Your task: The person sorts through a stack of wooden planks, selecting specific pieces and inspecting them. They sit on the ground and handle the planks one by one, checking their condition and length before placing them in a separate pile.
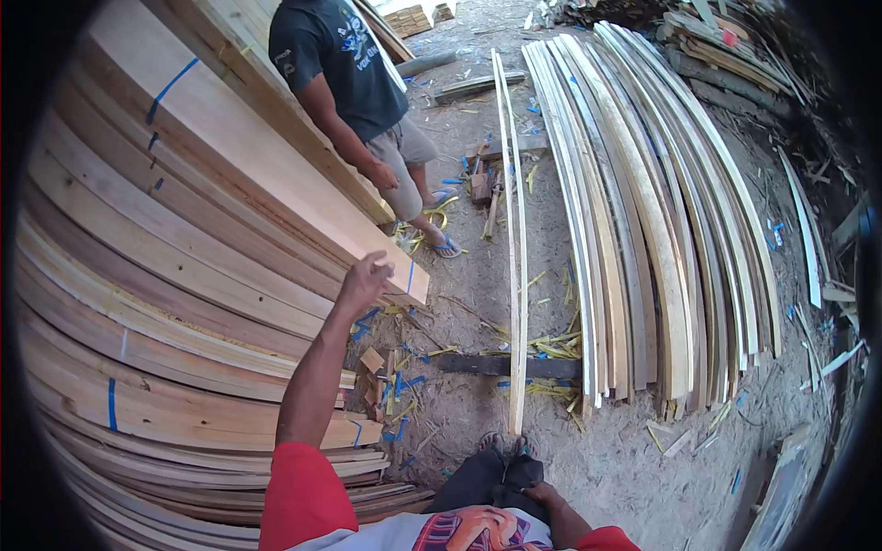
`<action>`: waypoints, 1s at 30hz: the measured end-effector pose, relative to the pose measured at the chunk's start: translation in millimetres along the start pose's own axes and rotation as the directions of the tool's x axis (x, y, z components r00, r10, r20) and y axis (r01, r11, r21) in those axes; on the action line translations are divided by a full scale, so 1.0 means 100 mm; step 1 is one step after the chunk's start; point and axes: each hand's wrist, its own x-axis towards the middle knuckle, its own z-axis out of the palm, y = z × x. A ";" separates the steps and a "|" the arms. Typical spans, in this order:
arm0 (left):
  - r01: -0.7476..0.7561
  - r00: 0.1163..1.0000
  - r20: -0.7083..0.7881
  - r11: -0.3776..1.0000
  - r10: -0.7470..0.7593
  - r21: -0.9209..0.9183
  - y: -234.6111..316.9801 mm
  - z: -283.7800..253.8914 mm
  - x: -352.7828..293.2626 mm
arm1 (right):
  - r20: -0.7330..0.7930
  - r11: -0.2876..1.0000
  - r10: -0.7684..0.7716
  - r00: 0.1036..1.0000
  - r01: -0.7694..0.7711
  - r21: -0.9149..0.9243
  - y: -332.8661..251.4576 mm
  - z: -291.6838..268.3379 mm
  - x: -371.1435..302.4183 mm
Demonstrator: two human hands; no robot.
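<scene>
My left hand (366, 278) is raised with fingers loosely curled, holding nothing, close to the end of a pale plank (276, 174) that lies on top of a tall stack of planks (138, 312) at my left. Only the wrist and part of my right hand (544, 497) show at the bottom edge, resting against my dark trousers; its fingers are hidden. Two thin wooden strips (516, 239) lie on the sandy ground in front of me.
Another person in a dark shirt and sandals (354, 83) stands at the far end of the stack. A row of long boards (643, 211) lies to the right on a dark crosspiece (478, 365). Wood scraps and blue strap pieces (390, 386) litter the ground.
</scene>
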 end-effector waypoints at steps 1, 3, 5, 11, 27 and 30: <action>0.101 0.957 0.252 0.981 -0.141 0.164 -0.78 0.42 -0.32 | 0.031 0.999 0.029 0.999 -0.028 -0.030 -0.10 -0.11 -0.12; -0.031 0.726 0.583 0.829 -0.365 0.558 -1.69 1.30 -1.31 | 0.094 0.992 0.077 0.993 -0.067 -0.105 -0.36 -0.34 -0.37; -0.188 0.384 0.673 0.660 -0.632 0.727 -1.80 1.85 -2.15 | 0.016 0.982 0.162 0.987 -0.159 -0.097 -0.51 -0.45 -0.60; -0.188 0.349 0.771 0.766 -0.533 0.615 -2.65 2.28 -3.50 | -0.115 0.968 0.247 0.962 -0.251 -0.023 -0.31 -0.32 -0.59; 0.126 0.875 0.173 0.557 -0.452 0.821 -4.29 3.59 -2.21 | -0.558 0.991 0.119 0.821 -0.062 0.121 0.21 -0.51 1.74; 0.109 0.935 0.124 0.603 -0.332 0.790 -4.85 3.95 -1.74 | -0.653 0.977 0.057 0.756 0.092 0.191 0.38 -0.69 2.39</action>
